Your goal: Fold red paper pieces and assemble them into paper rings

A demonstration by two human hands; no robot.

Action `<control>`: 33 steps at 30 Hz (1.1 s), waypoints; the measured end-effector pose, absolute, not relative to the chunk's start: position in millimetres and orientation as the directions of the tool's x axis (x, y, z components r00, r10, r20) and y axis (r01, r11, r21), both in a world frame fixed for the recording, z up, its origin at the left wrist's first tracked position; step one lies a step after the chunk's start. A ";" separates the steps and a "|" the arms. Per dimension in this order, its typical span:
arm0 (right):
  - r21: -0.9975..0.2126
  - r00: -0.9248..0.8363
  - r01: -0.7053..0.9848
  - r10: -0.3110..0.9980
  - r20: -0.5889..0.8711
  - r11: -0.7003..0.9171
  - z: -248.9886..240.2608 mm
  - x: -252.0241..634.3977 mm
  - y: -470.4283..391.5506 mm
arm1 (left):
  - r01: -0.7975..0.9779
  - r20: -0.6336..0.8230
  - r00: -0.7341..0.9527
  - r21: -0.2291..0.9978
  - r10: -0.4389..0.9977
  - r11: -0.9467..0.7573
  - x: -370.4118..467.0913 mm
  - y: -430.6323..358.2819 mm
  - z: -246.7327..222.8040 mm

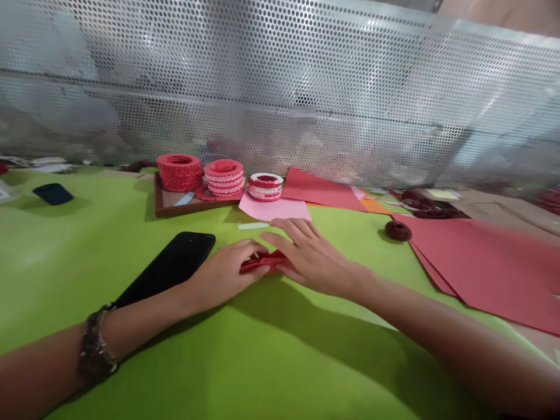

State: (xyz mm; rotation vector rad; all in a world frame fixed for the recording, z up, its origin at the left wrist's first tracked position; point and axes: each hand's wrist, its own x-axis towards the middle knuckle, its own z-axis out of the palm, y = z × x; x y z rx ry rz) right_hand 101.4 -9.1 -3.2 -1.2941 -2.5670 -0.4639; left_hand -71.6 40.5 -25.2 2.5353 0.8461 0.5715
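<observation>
Between my hands is a folded red paper piece [275,262], low over the green tabletop and partly hidden by my fingers. My left hand [227,265] grips its left end, thumb in front and fingers behind. At the right end, my right hand [317,259] has its thumb and fingers about the paper, the upper fingers stretched forward. A black phone [175,262] lies flat beside my left hand, and my left forearm covers its near end.
Stacks of red and pink scalloped paper rings [179,172] stand on a brown tray [160,201] at the back. Pink paper [273,209], red sheets [490,268] and a dark red yarn ball [398,230] lie around. A perforated metal screen [262,76] rises behind the table.
</observation>
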 end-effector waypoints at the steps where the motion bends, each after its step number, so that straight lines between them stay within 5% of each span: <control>1: 0.164 -0.566 0.822 0.753 0.335 0.545 -2.3 105.7 -9.2 | 0.471 0.251 0.726 0.496 0.640 -0.729 -71.6 40.9 -25.0; 8: 0.060 -0.424 0.903 0.866 0.266 0.424 -3.5 125.8 -13.5 | 0.475 0.271 0.684 0.538 0.677 -0.696 -71.1 41.4 -23.9; 15: -0.461 -0.379 0.777 0.904 0.199 0.428 -26.0 126.9 -14.5 | 0.363 0.320 0.745 0.541 0.585 -0.759 -71.3 40.4 -30.7; 24: -0.595 -0.334 0.645 0.877 0.345 0.479 -31.5 111.8 -15.4 | 0.333 0.319 0.706 0.639 0.632 -0.694 -71.6 41.2 -33.2; 28: -0.641 -0.249 0.672 0.928 0.275 0.371 -33.3 109.7 -14.4 | 0.303 0.303 0.730 0.660 0.612 -0.688 -70.9 39.5 -31.8; 33: -0.756 -0.358 0.512 0.901 0.244 0.408 -37.0 101.8 -15.0 | 0.201 0.362 0.728 0.700 0.583 -0.685 -70.4 36.8 -34.9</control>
